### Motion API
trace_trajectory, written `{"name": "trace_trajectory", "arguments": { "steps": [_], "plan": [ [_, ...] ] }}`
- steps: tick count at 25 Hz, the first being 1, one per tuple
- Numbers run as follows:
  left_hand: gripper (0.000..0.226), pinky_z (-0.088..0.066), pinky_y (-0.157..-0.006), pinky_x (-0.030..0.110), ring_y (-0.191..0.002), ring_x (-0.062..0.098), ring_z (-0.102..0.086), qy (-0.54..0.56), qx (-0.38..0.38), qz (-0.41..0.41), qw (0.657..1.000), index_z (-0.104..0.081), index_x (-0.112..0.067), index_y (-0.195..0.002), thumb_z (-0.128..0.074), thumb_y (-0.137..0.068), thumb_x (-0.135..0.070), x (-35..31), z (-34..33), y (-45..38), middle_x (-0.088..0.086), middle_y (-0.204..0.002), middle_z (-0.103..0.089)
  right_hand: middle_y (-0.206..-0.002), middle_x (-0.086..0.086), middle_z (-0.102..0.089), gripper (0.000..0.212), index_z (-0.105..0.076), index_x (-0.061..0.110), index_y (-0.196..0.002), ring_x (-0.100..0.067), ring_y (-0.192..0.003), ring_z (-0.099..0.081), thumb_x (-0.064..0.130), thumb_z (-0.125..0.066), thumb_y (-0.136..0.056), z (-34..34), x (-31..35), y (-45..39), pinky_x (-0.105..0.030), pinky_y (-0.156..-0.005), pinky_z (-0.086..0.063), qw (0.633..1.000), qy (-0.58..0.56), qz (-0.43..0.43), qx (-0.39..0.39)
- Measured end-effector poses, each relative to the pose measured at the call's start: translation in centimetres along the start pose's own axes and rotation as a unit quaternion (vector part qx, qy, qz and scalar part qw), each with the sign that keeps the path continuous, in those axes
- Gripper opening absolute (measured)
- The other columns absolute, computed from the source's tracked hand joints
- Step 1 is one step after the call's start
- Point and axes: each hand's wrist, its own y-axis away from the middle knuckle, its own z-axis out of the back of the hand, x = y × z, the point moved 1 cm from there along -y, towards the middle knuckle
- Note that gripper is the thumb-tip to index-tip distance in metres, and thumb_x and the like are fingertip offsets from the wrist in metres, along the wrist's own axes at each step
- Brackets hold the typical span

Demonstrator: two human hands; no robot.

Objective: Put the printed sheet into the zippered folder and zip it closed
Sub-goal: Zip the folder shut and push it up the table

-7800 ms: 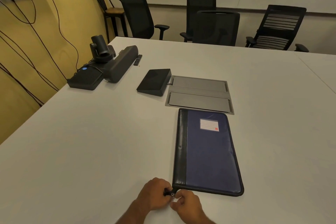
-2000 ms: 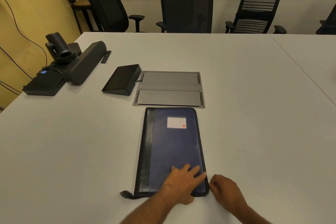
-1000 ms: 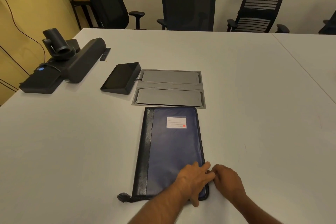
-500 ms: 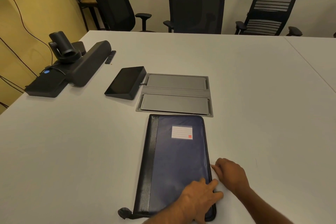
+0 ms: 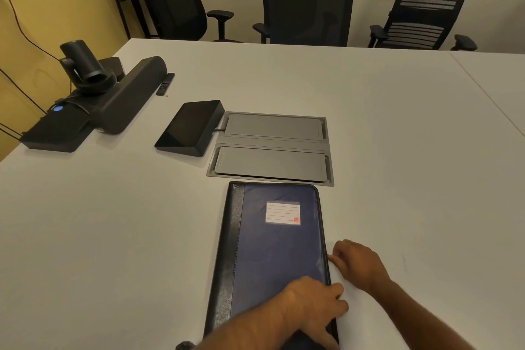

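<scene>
We judge the zippered folder (image 5: 275, 247) part-zipped — left hand (image 5: 309, 304) flat on it, right hand (image 5: 356, 264) seemingly pinching its edge zipper.

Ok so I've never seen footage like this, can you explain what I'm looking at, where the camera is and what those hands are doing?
No machine here: a person wears one wide-angle camera on the head, looking down at their own hands. On the white table lies a dark blue zippered folder. The left hand presses on its near right corner; the right hand works at its right edge, seemingly pinching the zip pull, which is hidden. Farther off sit a dark tablet-like screen, a grey cable hatch, a conference camera and speaker bar, and office chairs.
</scene>
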Motion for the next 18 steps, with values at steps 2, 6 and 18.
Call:
{"name": "trace_trajectory", "arguments": {
  "steps": [2,6,18],
  "plan": [
    [0.065,-0.053,-0.072,0.046,-0.099,0.032,-0.058,-0.041,-0.007,0.016,0.999,-0.049,-0.012,-0.134,-0.055,-0.091,-0.060,1.2,1.5,-0.2,0.012,-0.133,-0.045,-0.076,0.011,-0.054,0.025,-0.058,0.023,-0.083,-0.009,-0.065,-0.052,0.045,-0.052,-0.092,0.2,-0.2,-0.2,-0.024,-0.058,-0.040,1.000,-0.009,0.002,0.007],
    [0.056,-0.053,-0.079,0.045,-0.114,0.029,-0.054,-0.104,0.028,0.052,0.993,-0.049,-0.019,-0.138,-0.059,-0.093,-0.050,3.6,4.0,-1.4,0.005,-0.142,-0.042,-0.081,0.012,-0.055,0.013,-0.061,0.025,-0.089,-0.010,-0.071,-0.054,0.036,-0.054,-0.090,0.5,-0.5,-0.4,-0.024,-0.060,-0.039,0.999,-0.019,0.008,0.030],
    [0.054,-0.051,-0.076,0.043,-0.117,0.030,-0.053,-0.094,0.006,0.009,0.996,-0.046,-0.011,-0.138,-0.066,-0.092,-0.032,5.6,3.8,-3.1,0.008,-0.140,-0.044,-0.083,0.010,-0.054,0.021,-0.059,0.022,-0.090,-0.013,-0.070,-0.054,0.040,-0.049,-0.093,1.0,-0.5,-2.1,-0.029,-0.064,-0.045,1.000,-0.016,-0.005,0.017]
  ]
}}
